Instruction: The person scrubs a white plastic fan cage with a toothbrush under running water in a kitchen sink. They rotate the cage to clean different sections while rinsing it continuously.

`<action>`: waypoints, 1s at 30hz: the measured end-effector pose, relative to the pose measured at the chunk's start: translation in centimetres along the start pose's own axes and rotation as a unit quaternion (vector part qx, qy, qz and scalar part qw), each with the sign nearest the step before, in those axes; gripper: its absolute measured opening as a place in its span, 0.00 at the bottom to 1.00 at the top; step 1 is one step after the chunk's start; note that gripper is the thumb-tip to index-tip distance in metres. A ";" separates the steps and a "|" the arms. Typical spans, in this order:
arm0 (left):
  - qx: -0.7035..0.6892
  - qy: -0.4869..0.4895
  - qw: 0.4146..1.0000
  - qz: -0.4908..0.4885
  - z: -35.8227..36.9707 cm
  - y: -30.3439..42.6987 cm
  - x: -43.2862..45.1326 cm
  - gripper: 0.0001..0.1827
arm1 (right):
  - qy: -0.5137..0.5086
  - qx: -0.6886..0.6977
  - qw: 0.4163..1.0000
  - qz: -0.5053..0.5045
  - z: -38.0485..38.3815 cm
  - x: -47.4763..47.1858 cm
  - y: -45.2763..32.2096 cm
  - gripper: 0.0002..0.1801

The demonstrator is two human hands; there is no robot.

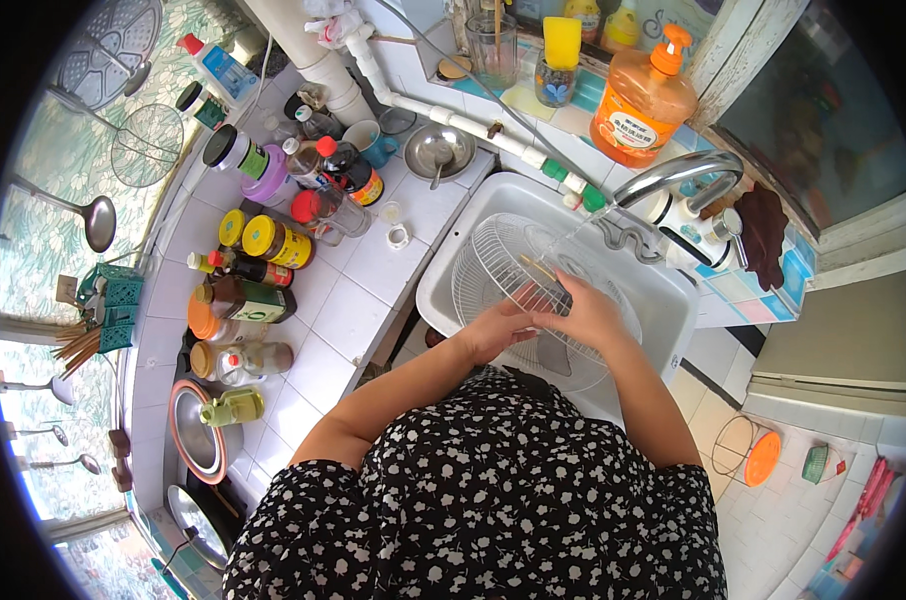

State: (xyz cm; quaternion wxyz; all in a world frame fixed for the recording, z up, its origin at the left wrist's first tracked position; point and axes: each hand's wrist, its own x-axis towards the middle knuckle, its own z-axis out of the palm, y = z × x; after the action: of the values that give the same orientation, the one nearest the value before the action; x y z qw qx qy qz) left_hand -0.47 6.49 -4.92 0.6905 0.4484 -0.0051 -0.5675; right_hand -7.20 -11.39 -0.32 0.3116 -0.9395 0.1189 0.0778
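Note:
A wire fan guard (502, 255) is tilted up in the white sink (667, 330). My left hand (500, 328) grips its near rim, and some fingers show through the wires. At the rim's right side my right hand (586, 309) is curled against the guard, thumb up. Between that thumb and fingers shows a small dark thing (562, 303), too hidden to name. A thin yellow stick (537, 267) lies just off the thumb tip. Below the guard are more round wirework and a see-through fan blade (552, 354). Water falls from the chrome faucet (682, 174) onto the guard.
A large orange dish soap bottle (637, 112) stands on the ledge behind the sink. Left on the tiled counter are a steel bowl with a spoon (439, 152), a blue mug (372, 142), several sauce bottles and jars (279, 240), and a pot (198, 431). A brown cloth (760, 232) hangs right.

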 end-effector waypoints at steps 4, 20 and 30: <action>-0.165 -0.045 0.984 0.050 -0.4 1.0 -0.5 0.24 | -0.044 -0.031 0.999 0.003 -0.3 -1.3 0.2 0.49; -0.234 0.133 0.959 0.091 -2.3 0.4 0.9 0.24 | 0.014 0.096 0.995 -0.016 2.6 -5.5 3.1 0.28; -0.164 -0.005 0.984 0.072 -2.6 2.0 -4.9 0.28 | 0.049 0.007 0.995 0.092 2.4 -0.3 2.9 0.20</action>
State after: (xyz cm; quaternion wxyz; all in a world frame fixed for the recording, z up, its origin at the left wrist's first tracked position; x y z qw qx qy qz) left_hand 0.72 11.83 -2.76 0.7939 0.3244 0.0522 -0.5116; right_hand -8.43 -12.10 -3.81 0.3032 -0.9253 0.2201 0.0590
